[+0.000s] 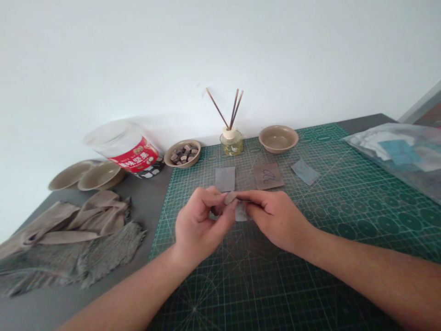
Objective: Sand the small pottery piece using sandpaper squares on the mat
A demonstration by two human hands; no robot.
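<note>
Over the green cutting mat (pixel 296 285), my left hand (pixel 200 225) pinches a small grey-pink stone piece (pixel 230 197) between thumb and fingers. My right hand (pixel 275 214) meets it from the right, its fingers closed on a thin dark sheet (pixel 244 199) that looks like sandpaper and touches the stone. Most of that sheet is hidden by the fingers. Just below the fingertips a pale grey square (pixel 241 212) partly shows. Beyond the hands lie a grey square sheet (pixel 225 178), a brown square (pixel 268 176) with a handwritten mark, and a light grey rectangle (pixel 305 172).
Along the wall stand a bowl of stone pieces (pixel 184 154), a reed diffuser (pixel 231 140) and a tan bowl (pixel 278 139). To the left are a tilted plastic jar (pixel 127 149), two bowls (pixel 99 175) and a crumpled cloth (pixel 76 234). A clear bag (pixel 399 151) lies right.
</note>
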